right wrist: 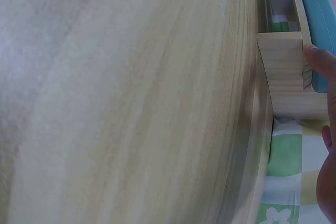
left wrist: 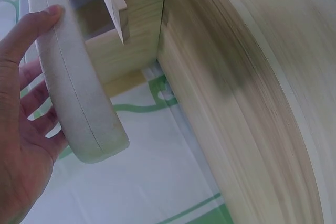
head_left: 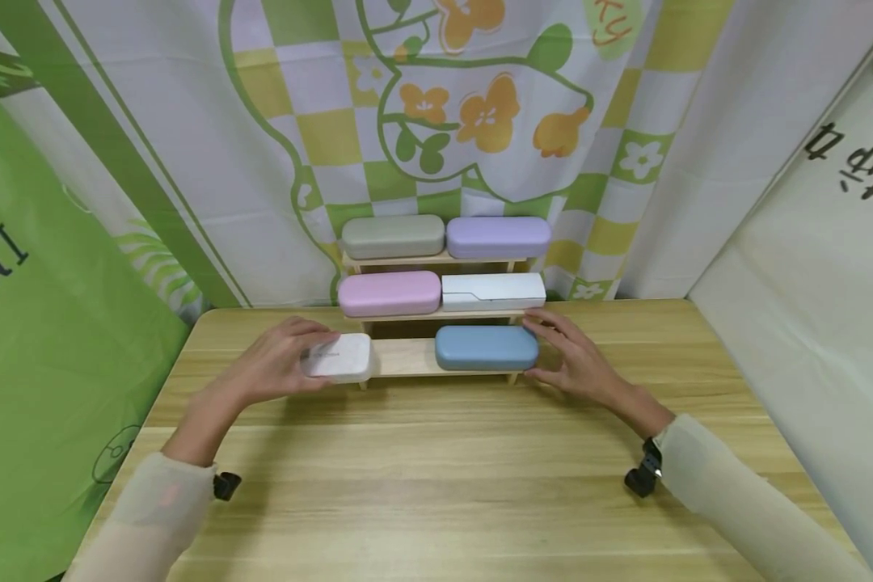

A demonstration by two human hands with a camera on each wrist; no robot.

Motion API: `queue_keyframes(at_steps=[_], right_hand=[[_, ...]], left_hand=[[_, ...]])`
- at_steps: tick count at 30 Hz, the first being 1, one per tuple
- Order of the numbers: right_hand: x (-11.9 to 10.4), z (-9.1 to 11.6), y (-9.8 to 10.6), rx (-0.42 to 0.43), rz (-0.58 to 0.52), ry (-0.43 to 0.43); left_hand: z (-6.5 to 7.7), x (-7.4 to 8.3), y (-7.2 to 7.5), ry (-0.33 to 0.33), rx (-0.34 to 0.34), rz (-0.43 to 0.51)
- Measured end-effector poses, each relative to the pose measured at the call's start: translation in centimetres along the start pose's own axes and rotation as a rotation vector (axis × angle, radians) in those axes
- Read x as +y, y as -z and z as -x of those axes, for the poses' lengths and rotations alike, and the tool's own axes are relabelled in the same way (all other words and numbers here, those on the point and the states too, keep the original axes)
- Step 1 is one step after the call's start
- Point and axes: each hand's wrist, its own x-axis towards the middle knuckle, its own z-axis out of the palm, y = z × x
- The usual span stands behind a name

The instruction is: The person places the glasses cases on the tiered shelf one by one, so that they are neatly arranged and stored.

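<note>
My left hand grips a white glasses case by its left part, thumb along the near side and fingers over the far side. In the left wrist view, the white case's seamed long side faces the camera, beside the wooden rack. The case's right end overlaps the left part of the lowest tier. My right hand holds the right end of a blue glasses case lying on that tier, thumb at its near corner and fingers at its far corner. In the right wrist view, the thumb lies right at the tier's edge.
The three-tier wooden rack stands at the back of the wooden table. Its middle tier bears a pink case and a white angular case. A grey-green case and a purple case sit on top, before a patterned curtain.
</note>
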Motion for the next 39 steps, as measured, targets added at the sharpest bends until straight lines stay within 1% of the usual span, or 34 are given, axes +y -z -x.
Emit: queue_keyframes(at_steps=[8, 15, 20, 24, 31, 39], right_hand=[[-0.1, 0.0, 0.0, 0.000, 0.001, -0.001], [0.0, 0.0, -0.1, -0.005, -0.001, -0.013], [0.0, 0.0, -0.1, -0.011, -0.002, -0.023], [0.0, 0.0, 0.0, -0.014, -0.009, -0.026], [-0.1, 0.1, 0.0, -0.019, -0.021, -0.035], [0.0, 0.2, 0.0, -0.028, -0.031, -0.037]], left_hand=[[-1.1, 0.8, -0.7, 0.031, -0.039, 0.021], [-2.4, 1.5, -1.4, 0.020, -0.042, -0.004], [-3.1, 2.0, -1.9, 0.027, -0.062, -0.010], [-3.5, 2.4, -2.5, 0.032, -0.069, -0.028], [-4.5, 3.0, -3.3, 0.014, -0.049, -0.070], [-5.4, 3.5, -4.1, 0.008, -0.063, -0.115]])
